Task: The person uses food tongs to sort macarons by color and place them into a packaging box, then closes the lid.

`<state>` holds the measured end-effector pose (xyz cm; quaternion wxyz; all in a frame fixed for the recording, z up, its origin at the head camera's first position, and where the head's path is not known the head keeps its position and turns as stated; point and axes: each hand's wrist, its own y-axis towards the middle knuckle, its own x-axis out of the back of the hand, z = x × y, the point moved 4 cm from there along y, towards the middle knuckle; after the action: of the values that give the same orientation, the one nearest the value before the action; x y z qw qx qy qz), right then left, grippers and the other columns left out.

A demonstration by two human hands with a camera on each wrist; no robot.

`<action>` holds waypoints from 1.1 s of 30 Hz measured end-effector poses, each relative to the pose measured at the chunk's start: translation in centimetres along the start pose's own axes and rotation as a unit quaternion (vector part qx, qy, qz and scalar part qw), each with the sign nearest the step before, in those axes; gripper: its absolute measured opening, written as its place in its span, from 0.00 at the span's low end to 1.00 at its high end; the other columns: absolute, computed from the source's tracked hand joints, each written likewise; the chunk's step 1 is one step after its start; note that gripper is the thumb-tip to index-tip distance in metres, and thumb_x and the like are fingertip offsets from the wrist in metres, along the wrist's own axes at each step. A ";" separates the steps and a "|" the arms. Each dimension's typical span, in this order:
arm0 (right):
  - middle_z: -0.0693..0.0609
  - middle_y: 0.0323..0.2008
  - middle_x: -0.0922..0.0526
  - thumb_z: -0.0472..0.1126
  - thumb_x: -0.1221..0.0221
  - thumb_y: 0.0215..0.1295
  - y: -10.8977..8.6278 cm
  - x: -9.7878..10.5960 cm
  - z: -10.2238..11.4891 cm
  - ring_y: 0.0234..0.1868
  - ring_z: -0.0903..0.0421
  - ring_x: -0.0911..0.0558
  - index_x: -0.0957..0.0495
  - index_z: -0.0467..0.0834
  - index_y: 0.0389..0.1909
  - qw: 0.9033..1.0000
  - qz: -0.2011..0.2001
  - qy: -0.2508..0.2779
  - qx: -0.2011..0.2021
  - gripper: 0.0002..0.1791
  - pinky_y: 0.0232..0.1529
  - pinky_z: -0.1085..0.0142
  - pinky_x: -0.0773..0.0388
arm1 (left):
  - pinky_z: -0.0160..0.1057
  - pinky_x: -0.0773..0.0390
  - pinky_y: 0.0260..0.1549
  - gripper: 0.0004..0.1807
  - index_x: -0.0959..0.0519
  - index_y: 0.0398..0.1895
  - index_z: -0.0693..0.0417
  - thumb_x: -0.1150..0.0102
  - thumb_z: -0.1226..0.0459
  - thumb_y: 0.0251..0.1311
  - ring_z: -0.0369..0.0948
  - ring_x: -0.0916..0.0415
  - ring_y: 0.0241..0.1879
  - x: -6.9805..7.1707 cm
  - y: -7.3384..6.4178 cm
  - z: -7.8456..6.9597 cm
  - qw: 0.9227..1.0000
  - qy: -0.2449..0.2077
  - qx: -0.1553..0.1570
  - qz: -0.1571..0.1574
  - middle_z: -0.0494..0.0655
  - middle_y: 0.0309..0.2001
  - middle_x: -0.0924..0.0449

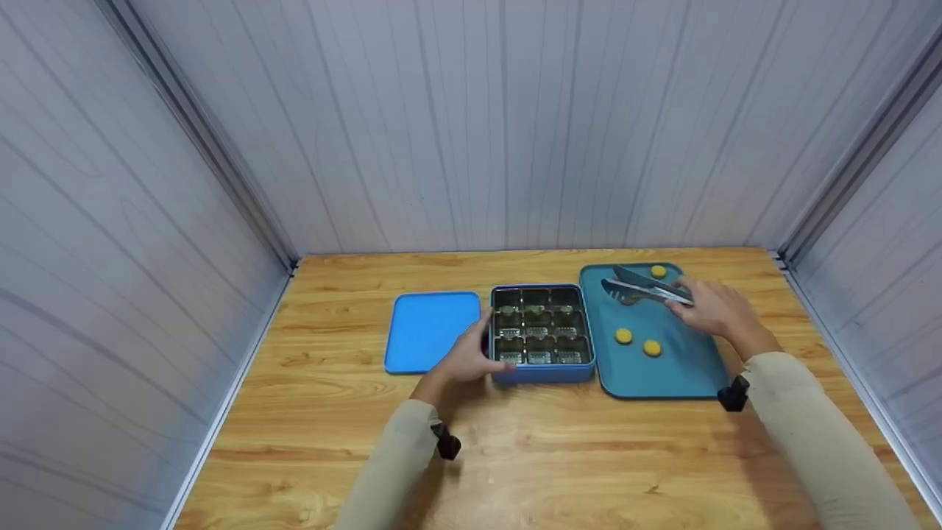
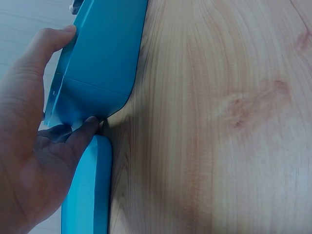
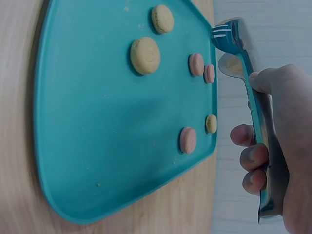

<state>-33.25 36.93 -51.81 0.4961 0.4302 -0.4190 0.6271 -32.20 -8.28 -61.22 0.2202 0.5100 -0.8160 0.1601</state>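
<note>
My left hand (image 1: 469, 355) grips the near left corner of a blue box (image 1: 543, 374), the thumb at its front rim and fingers along its left side. Inside the box sits a dark, shiny divided insert (image 1: 539, 324) with several compartments. My right hand (image 1: 712, 308) holds metal serving tongs (image 3: 258, 112), one end like a fork, the other like a spoon. The tongs hover over a teal tray (image 1: 681, 379), tips apart. On the tray lie yellow macarons (image 3: 145, 55) and pink macarons (image 3: 188, 140); the pink ones are hard to make out in the head view.
Left of the box, a bright blue lid (image 1: 430, 331) lies flat on the wooden table (image 1: 324, 427). The tray stands close against the box's right side. Pale panel walls (image 1: 471, 132) enclose the table at the back and both sides.
</note>
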 end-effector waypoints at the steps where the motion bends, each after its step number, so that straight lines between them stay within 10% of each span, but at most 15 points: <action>1: 0.29 0.49 0.12 0.56 0.42 0.85 0.0 -0.1 -0.1 0.38 0.39 0.16 0.25 0.36 0.78 1.000 -0.001 0.000 -0.002 0.34 0.40 0.43 0.20 | 0.65 0.35 0.86 0.74 0.56 0.95 0.53 0.13 0.46 0.57 0.65 0.37 0.85 0.0 -0.1 -0.2 1.000 -0.007 0.001 0.002 0.71 0.88 0.41; 9: 0.24 0.70 0.19 0.57 0.44 0.86 -0.1 -1.0 -0.5 0.63 0.23 0.16 0.27 0.37 0.80 1.000 0.000 0.007 -0.018 0.35 0.60 0.25 0.22 | 0.64 0.37 0.87 0.74 0.55 0.96 0.50 0.13 0.44 0.56 0.65 0.44 0.89 0.0 0.1 0.3 1.000 -0.016 -0.001 0.001 0.69 0.90 0.46; 33: 0.32 0.52 0.16 0.51 0.45 0.86 0.2 -2.2 -1.5 0.47 0.38 0.21 0.27 0.35 0.77 0.999 0.018 0.021 -0.042 0.31 0.48 0.44 0.27 | 0.59 0.32 0.85 0.76 0.55 0.96 0.48 0.12 0.43 0.53 0.57 0.35 0.85 -0.6 1.5 2.9 1.000 0.005 -0.008 -0.003 0.64 0.88 0.39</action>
<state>-33.31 37.73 -54.38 0.5108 0.3882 -0.4421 0.6269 -33.89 -8.54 -64.08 0.2291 0.5094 -0.8148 0.1554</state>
